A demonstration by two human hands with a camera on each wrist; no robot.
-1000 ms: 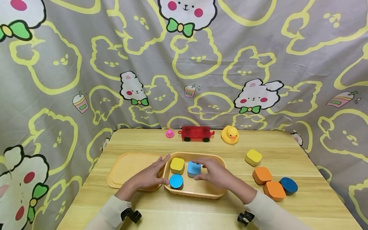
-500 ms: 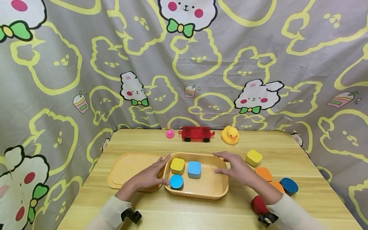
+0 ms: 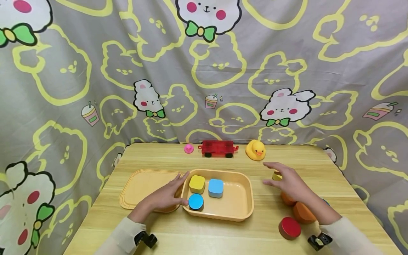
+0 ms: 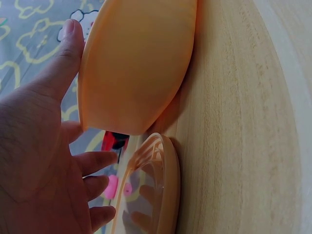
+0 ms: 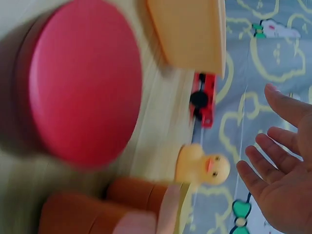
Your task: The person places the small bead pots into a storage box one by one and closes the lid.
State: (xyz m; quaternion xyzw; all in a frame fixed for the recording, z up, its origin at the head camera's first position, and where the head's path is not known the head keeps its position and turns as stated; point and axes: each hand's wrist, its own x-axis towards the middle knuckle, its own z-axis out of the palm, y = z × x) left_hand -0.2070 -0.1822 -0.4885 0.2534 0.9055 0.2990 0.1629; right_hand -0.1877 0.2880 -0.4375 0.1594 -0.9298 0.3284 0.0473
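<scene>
— What is the left hand (image 3: 167,194) doing?

— I have it spread along the left end of the box (image 3: 234,193), thumb against the rim and the other fingers apart. It touches the box without wrapping round it. On my left wrist feed, the index fingertip slips behind the rim, so I lose it.

— And the right hand (image 3: 288,181)?

— Thumb and fingers wide apart, holding nothing. It covers most of a yellow block (image 3: 277,175) right of the box; I see just a piece of it.

— What else does that arm hide?

— Parts of two orange blocks (image 3: 304,213), plus something blue (image 3: 325,202). I get only a sliver, so I can't tell its shape. The red block (image 3: 289,227) shows whole from the head, but on the right wrist feed it's blurred and cut off at the left edge.

— Inside the box?

— A square yellow piece (image 3: 197,184), a light blue block (image 3: 215,188) to its right, and a round blue block (image 3: 196,202) in the near left corner.

— The lid (image 3: 143,187)?

— Flat on the table (image 3: 178,233), left of the box, its right edge partly under my view of the left hand.
</scene>
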